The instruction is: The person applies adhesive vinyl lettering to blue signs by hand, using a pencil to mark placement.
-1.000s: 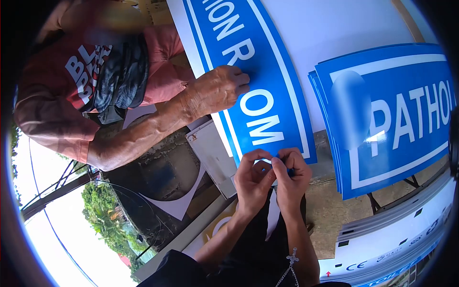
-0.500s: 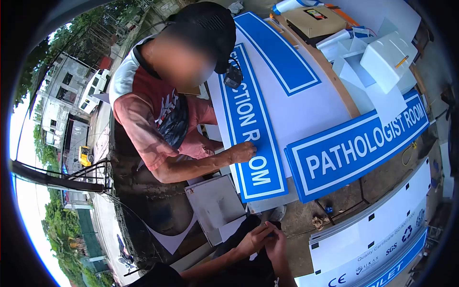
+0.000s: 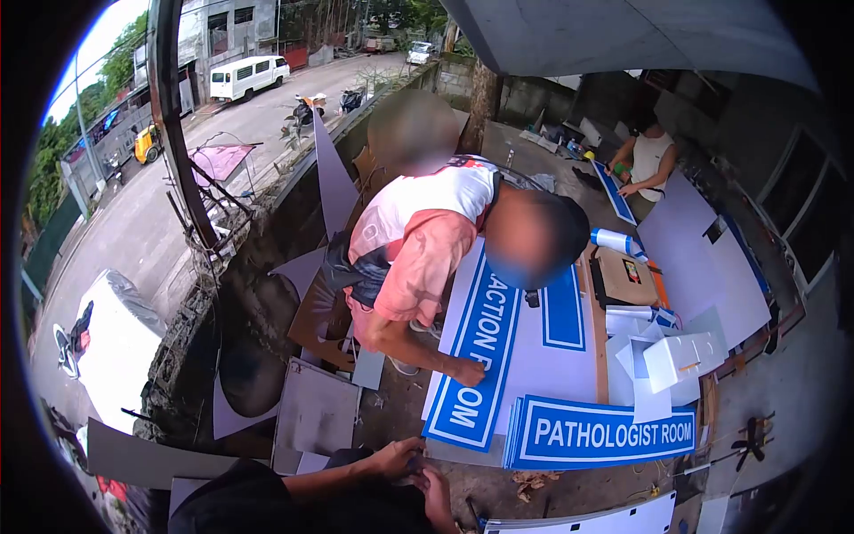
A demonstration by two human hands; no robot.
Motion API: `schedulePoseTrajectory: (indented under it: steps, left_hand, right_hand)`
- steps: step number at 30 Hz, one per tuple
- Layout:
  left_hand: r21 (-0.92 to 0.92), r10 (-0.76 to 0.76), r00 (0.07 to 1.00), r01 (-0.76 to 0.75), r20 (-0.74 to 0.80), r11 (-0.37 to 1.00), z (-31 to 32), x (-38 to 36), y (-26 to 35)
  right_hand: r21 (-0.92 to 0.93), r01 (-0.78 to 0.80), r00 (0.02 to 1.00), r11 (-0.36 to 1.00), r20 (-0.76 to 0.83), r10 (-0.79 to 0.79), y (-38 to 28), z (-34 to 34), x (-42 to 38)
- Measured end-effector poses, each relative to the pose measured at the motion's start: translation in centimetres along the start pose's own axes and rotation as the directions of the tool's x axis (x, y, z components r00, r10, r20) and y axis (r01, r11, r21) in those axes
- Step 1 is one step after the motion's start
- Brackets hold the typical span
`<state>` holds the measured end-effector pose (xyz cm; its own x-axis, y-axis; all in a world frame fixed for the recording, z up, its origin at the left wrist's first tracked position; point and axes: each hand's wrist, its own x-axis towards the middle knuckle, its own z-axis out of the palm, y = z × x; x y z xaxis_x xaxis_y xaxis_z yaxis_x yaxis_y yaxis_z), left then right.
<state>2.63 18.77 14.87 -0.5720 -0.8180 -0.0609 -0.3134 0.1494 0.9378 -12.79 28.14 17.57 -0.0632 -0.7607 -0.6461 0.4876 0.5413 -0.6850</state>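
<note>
Low in the view, my left hand (image 3: 397,457) reaches in from the left with its fingers curled together. Close beside it my right hand (image 3: 435,492) comes up from the bottom edge, its fingers bent inward. Between the fingertips is something small and dark that I cannot make out. Above them lies a blue sign reading "ACTION ROOM" (image 3: 464,411), partly covered by a co-worker's hand (image 3: 467,372). To the right is a stack of blue signs, the top one reading "PATHOLOGIST ROOM" (image 3: 614,433).
A co-worker in a cap (image 3: 427,231) leans over the white table (image 3: 556,378). Another person (image 3: 654,160) handles a blue sign farther back. White boxes (image 3: 680,359) and a brown bag (image 3: 623,278) lie at the right. White panels (image 3: 596,519) stand along the bottom edge.
The camera view has tilted up and turned, bringing the street and a second worker into sight. My hands remain close together. The co-worker's hand still rests on the sign.
</note>
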Motion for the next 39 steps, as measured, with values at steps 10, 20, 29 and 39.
schedulePoseTrajectory:
  steps: [10, 20, 29, 39]
  left_hand:
    - [-0.281, -0.696, 0.591, 0.643, -0.409, 0.712, -4.8, -12.8, -14.5]
    - [-0.78, -0.953, 0.063, 0.56, -0.296, 0.28, -3.3, -20.0, -19.6]
    - [0.115, -0.305, 0.949, 0.295, 0.081, 0.948, -2.0, -3.3, -15.2]
    - [0.036, 0.119, 0.357, -0.399, 0.927, 0.916, 2.4, 4.1, 3.0]
  right_hand:
    - [-0.727, 0.437, 0.818, 0.529, 0.566, 0.102, 2.3, 0.4, 3.6]
    - [-0.687, 0.672, 0.698, 0.276, 0.712, 0.074, -3.1, 5.1, -1.0]
    - [-0.855, -0.138, 0.918, 0.499, -0.3, -0.26, 5.6, -15.2, 1.1]
    - [-0.976, 0.069, 0.996, 0.207, 0.078, 0.033, 5.7, -17.5, 1.1]
